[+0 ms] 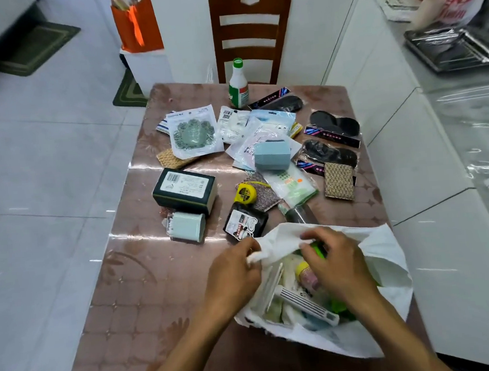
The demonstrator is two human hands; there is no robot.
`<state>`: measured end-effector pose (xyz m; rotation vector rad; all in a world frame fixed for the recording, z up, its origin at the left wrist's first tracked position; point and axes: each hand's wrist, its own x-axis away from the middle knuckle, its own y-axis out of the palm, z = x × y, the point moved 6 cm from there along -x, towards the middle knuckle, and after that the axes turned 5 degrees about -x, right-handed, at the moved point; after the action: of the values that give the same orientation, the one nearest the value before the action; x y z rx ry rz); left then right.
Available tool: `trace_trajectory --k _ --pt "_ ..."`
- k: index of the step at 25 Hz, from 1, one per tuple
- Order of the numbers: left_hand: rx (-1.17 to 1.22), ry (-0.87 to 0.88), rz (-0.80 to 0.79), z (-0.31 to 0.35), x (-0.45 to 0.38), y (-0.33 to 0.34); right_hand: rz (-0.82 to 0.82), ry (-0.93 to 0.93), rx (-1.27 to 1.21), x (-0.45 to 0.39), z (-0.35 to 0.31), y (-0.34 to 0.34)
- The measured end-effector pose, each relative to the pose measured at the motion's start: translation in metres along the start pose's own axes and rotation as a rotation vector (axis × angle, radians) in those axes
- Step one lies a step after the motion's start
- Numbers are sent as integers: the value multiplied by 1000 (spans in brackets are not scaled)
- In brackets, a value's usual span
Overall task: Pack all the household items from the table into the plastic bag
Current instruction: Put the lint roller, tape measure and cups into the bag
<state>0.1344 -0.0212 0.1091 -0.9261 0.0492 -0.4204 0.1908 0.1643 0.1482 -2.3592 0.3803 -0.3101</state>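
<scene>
Head view: left hand (232, 276) is pinching the rim of the white plastic bag (385, 265) at the desk's (135, 294) near edge, holding the mouth open. Right hand (334, 263) is curling over a green item (318, 249) inside; grip unclear. Loading appears under way. Next pick, likely the black packet (244, 223) just beyond; tape measure (246, 196) and boxed goods (184, 191) are waiting farther off.

- The near left part of the table (123, 295) is bare, so a hand can pass there freely.
- The plastic bag (387, 265) fills the near right corner, and both hands are at its mouth.
- Across the middle, the dark box (184, 191), the tape measure (246, 196) and many packets lie close together.
- At the far edge the bottle (238, 84) stands upright, with the chair (251, 34) behind it.
</scene>
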Motion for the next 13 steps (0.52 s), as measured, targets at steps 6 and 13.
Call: trace_trajectory --k 6,13 --pt "137 -41 25 -21 -7 -2 -507 -8 293 -133 -16 108" --pt "-12 4 68 -11 -6 11 -568 12 435 -157 -1 164"
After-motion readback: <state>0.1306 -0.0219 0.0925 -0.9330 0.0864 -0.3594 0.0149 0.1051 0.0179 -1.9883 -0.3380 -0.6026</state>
